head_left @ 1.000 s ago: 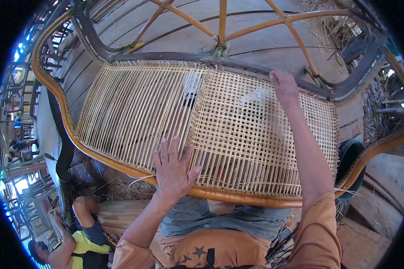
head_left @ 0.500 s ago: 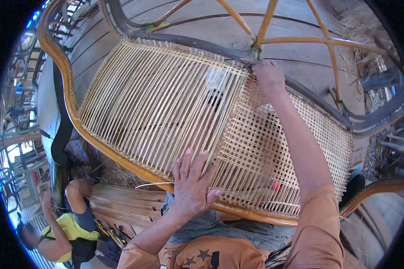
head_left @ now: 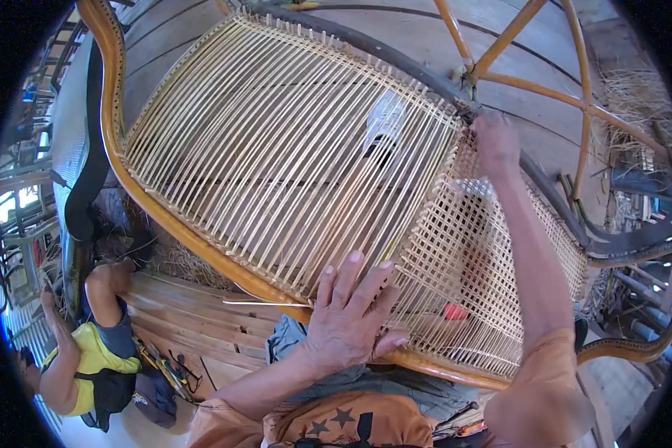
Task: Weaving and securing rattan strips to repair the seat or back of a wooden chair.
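Observation:
A large rattan chair frame (head_left: 201, 246) lies tilted before me, its seat panel (head_left: 276, 164) strung with pale cane strands. The right part of the panel is a woven lattice (head_left: 493, 269); the left part holds only parallel strands. My left hand (head_left: 347, 313) lies flat, fingers spread, on the near edge of the panel over the orange rim. My right hand (head_left: 496, 142) reaches to the far edge where the weave meets the dark rail (head_left: 425, 75), fingers closed at the cane there. What it pinches is too small to see.
Another person in a yellow and black top (head_left: 89, 358) crouches at lower left beside stacked wooden planks (head_left: 187, 321). Orange rattan rods (head_left: 515, 75) cross above the panel. A clear plastic bottle (head_left: 384, 123) shows through the strands. Straw and clutter lie at right.
The view has swung so the panel sits more tilted and closer. My right hand slid along the far edge to the weave's corner. My left hand stays flat on the near rim.

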The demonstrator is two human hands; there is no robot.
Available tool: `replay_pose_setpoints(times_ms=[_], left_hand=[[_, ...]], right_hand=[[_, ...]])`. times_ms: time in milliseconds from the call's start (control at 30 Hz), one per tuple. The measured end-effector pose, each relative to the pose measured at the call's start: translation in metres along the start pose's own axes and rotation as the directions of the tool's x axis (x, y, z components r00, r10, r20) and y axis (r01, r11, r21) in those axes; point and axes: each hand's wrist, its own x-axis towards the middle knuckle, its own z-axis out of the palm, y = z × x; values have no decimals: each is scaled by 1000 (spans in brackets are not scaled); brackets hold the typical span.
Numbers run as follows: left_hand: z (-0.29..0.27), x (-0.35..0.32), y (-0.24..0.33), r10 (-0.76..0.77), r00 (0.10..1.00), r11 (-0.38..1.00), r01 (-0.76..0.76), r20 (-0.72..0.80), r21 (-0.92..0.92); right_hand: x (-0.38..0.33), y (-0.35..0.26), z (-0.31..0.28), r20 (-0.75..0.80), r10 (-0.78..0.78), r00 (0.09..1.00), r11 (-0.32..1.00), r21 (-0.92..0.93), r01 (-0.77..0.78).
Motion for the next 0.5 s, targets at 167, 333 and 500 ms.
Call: replay_pose_setpoints(times_ms=[167, 333, 500], left_hand=[[-3, 2, 1, 12, 1000, 999, -12, 15, -39], [-1, 2, -1, 27, 999, 998, -25, 39, -65], [-6, 4, 2, -23, 998, 991, 30, 54, -130]], right_hand=[[2, -14, -9, 92, 158, 983, 987, -57, -153], [3, 7, -1, 129, 145, 981, 988, 31, -151], [7, -10, -20, 164, 31, 986, 990, -144, -7]])
